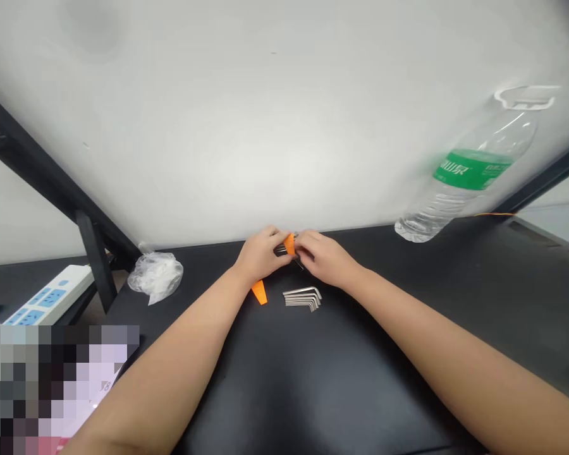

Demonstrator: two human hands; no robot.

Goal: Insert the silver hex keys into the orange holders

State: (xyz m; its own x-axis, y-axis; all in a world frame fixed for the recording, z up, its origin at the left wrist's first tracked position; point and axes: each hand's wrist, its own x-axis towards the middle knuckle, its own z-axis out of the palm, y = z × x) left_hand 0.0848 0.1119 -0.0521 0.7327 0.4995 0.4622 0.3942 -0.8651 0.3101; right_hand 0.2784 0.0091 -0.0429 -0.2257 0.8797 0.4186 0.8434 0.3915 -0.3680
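My left hand (260,254) and my right hand (325,256) meet near the far edge of a black table (313,379). Both are closed around an orange holder (289,243) with dark metal hex keys in it. The fingers pinch it from either side. Just in front of the hands lies a small pile of several silver L-shaped hex keys (303,298). A second orange piece (260,292) rests on the table under my left wrist.
A clear water bottle with a green label (469,170) stands at the back right. A crumpled clear plastic bag (155,275) lies at the back left. A white power strip (45,297) sits on the left, beside a black frame post (95,259).
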